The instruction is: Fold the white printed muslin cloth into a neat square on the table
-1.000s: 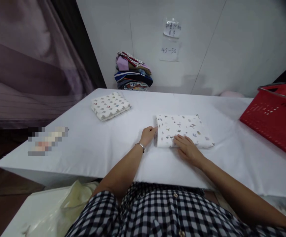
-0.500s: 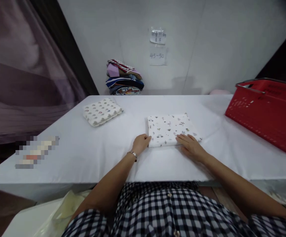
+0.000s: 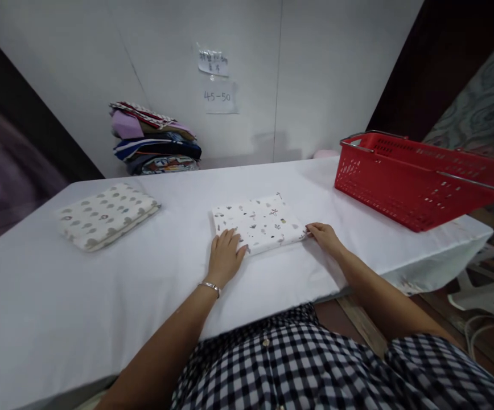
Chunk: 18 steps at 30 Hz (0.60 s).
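A folded white cloth with small plant and rainbow prints lies flat on the table in front of me. My left hand rests on its near left corner, fingers spread and flat. At the near right corner, my right hand pinches the cloth's edge between thumb and fingers. Farther left on the table is a second folded cloth, white with grey-green tree-like shapes; neither hand touches it.
A red plastic basket with metal handles stands at the right end of the white-covered table. Behind the table's far left edge is a stack of folded fabrics. Paper signs hang on the wall. A white chair stands at lower right.
My view has turned to the right. The left hand has gone from a closed grip at the cloth's left edge to lying flat on it; the right has moved from lying flat to pinching the right corner.
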### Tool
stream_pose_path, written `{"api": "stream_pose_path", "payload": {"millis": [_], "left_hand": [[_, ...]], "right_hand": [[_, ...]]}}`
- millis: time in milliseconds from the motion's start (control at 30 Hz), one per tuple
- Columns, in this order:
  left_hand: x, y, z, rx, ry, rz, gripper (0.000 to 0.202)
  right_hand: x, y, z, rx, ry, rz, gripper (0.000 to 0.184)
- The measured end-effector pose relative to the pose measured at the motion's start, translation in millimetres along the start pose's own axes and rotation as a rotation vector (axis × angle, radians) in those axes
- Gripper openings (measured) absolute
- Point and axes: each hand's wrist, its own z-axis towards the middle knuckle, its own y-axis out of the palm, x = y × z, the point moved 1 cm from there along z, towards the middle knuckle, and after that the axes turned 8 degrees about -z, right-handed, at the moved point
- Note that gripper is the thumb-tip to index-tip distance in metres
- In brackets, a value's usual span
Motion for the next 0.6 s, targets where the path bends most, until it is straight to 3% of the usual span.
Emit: {"api": "stream_pose_path", "payload": {"millis": [167,433,600], "left_hand": [[-7.4,8.5,-0.6,-0.026,-0.021,0.015,0.040],[-8.8,4.4,-3.8,-0.037,-0.027,-0.028,0.041],[-5.6,-9.0,23.4,-0.086,-0.091,-0.035,0.043]], "right_hand": [[-12.0,8.2,5.3,-0.087,-0.025,-0.066,0.040],[-9.0,8.4,12.4,-0.098,-0.123,-0.362,0.034],[-40.6,12.7,18.2,-0.014,-0.284,-0.575,0.034]]}}
